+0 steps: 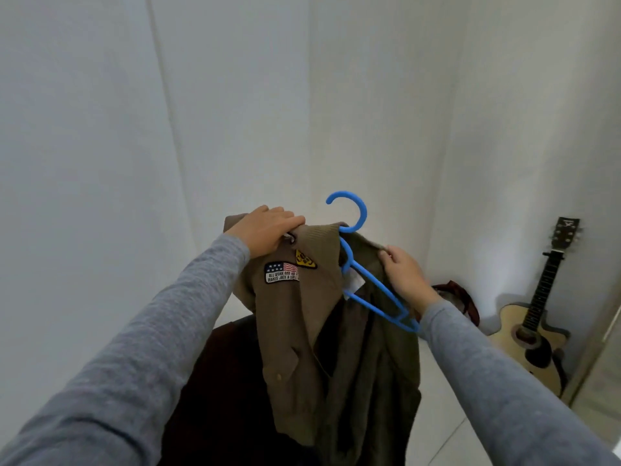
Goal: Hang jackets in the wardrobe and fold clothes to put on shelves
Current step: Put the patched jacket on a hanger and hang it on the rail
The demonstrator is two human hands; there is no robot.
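Note:
An olive-brown jacket (302,317) with a flag patch and a yellow patch hangs in front of me, held up in the air. A blue plastic hanger (364,280) sits partly inside it, its hook sticking up above the collar and one arm showing bare on the right. My left hand (265,230) grips the jacket's left shoulder over the hanger's end. My right hand (403,274) pinches the jacket's right collar edge beside the bare hanger arm.
White walls meet in a corner ahead. An acoustic guitar (534,317) leans against the right wall on the floor. A dark red garment (463,297) lies in the corner behind my right wrist. A dark piece of clothing (221,381) lies below the jacket.

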